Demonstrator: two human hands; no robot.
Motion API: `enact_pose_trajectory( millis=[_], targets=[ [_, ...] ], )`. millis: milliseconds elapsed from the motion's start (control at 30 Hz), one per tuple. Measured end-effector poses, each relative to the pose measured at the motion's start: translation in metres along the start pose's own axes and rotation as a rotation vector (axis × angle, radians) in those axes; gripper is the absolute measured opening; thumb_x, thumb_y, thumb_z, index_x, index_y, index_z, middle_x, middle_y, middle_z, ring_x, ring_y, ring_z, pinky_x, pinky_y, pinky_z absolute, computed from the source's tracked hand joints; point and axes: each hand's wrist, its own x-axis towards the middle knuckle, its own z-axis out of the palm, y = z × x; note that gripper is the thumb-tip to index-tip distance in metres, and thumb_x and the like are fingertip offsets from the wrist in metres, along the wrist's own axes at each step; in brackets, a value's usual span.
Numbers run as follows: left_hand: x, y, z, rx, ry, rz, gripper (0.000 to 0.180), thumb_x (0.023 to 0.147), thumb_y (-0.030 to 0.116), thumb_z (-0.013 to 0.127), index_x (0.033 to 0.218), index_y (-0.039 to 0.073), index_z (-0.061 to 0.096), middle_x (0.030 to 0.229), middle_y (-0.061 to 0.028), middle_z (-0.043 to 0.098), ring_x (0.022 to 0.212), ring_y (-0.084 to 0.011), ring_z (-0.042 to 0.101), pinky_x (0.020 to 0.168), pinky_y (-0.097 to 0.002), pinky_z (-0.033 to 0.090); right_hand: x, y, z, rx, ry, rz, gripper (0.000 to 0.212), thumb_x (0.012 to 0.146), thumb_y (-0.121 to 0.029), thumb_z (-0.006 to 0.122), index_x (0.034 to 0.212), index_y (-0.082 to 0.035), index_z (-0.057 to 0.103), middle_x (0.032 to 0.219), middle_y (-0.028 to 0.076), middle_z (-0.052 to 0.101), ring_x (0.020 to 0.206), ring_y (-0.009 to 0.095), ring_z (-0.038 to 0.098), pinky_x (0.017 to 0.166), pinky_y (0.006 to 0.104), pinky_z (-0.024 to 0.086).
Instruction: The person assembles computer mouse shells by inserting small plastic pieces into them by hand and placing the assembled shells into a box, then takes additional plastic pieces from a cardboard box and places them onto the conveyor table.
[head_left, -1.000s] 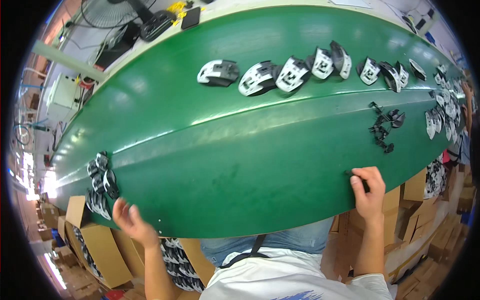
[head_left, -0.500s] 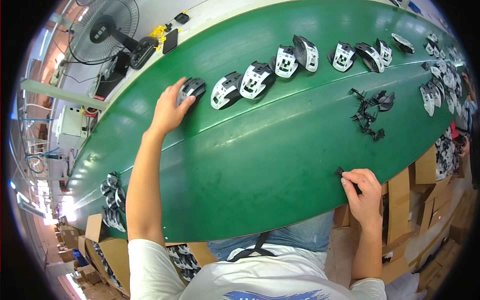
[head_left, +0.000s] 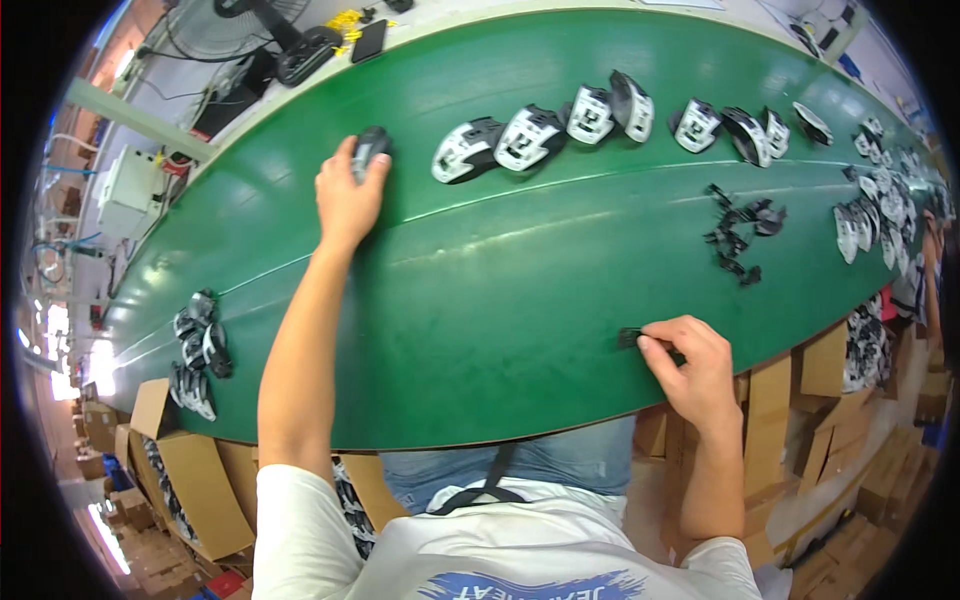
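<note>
Dark mouse shell (head_left: 370, 150): toward the far side of the green bench (head_left: 480, 310), left of its middle; I cannot tell whether it is lifted clear.
Left hand (head_left: 348, 197): fingers gripping the dark mouse shell, thumb along its right flank.
Small black plastic part (head_left: 629, 338): over the bench's near half, right of its middle.
Right hand (head_left: 700, 365): thumb and index finger pinching that part at one end.
White-and-black mouse shells (head_left: 530, 138): in a loose row along the bench's far side, from its middle rightward.
Loose black parts (head_left: 735, 235): heaped on the bench's right half.
Left shell cluster (head_left: 193, 388): at the bench's left end.
Right shell cluster (head_left: 852, 230): at the bench's right end.
Fan (head_left: 275, 23): beyond the bench's far edge, leftward.
</note>
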Motion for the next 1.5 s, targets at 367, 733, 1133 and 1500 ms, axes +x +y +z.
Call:
enact_pose_trajectory(
  millis=[367,733,1133,1500],
  targets=[
    [-0.199,0.112,-0.093,-1.948,-0.750,-0.801,0.067,0.106,0.043,0.050,0.159,0.003,0.044,0.151,-0.0197,0.058,0.136,-0.0335,0.060,0.113,-0.0477,0.050,0.011,-0.060,0.024,0.330,-0.051,-0.322,0.022,0.078,-0.003,0.088,0.096,-0.009,0.078,0.089,0.006,0.078,0.071,0.019,0.071,0.064,0.0319,0.053],
    [-0.241,0.135,-0.120,-2.105,-0.825,-0.975,0.072,0.107,0.043,0.046,0.166,0.004,0.034,0.157,-0.0141,0.054,0.140,-0.0265,0.056,0.118,-0.0453,0.044,0.025,-0.108,0.052,0.299,-0.170,-0.207,0.017,0.081,-0.004,0.085,0.092,-0.008,0.073,0.079,0.004,0.072,0.066,0.021,0.068,0.062,0.0342,0.051],
    [-0.238,0.133,-0.127,-1.993,-0.955,-0.889,0.072,0.109,0.045,0.039,0.164,-0.001,0.037,0.160,-0.0192,0.052,0.146,-0.0308,0.053,0.123,-0.0470,0.040,0.029,-0.110,0.039,0.055,-0.182,-0.494,0.030,0.073,-0.001,0.082,0.101,-0.011,0.076,0.090,0.001,0.069,0.074,0.021,0.065,0.068,0.0352,0.050],
    [-0.247,0.138,-0.134,-1.949,-0.967,-0.832,0.077,0.105,0.047,0.049,0.166,0.004,0.032,0.148,-0.0082,0.058,0.127,-0.0159,0.058,0.103,-0.0319,0.046,0.017,-0.121,0.047,-0.093,-0.112,-0.519,0.034,0.069,-0.008,0.077,0.102,-0.015,0.077,0.093,-0.002,0.068,0.077,0.018,0.063,0.069,0.0344,0.048]
  ],
)
